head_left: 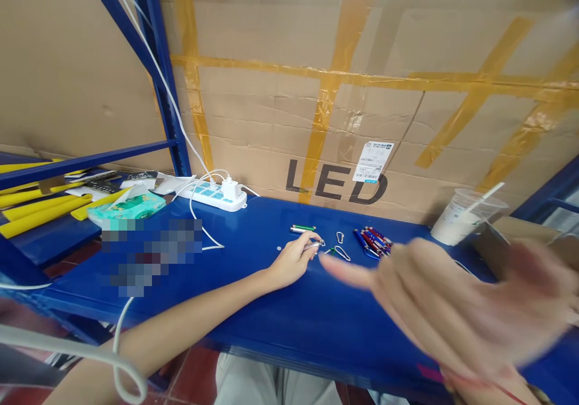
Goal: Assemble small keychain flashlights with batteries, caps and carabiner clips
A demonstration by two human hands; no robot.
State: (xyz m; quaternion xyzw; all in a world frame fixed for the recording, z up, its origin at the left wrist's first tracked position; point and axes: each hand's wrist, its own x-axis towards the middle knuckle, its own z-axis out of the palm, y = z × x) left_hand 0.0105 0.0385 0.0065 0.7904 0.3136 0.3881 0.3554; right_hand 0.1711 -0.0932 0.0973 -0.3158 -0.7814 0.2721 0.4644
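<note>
So my left hand sits mid-shelf, fingers pinched around a small silver keychain light resting on the blue shelf. Loose carabiner clips lie just right of it. My right hand hovers blurry near the front edge, fingers spread wide, holding nothing.

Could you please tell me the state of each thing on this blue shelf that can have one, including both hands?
Left hand: closed on a small silver flashlight.
Right hand: open, raised, blurred, holding nothing.
Green flashlight: lying flat, untouched.
Clips: loose on the shelf.
Pile of red and blue flashlights: lying heaped.
Power strip: charger plugged in.
Plastic cup: upright, with straw.
Tissue pack: open, tissue sticking out.
</note>
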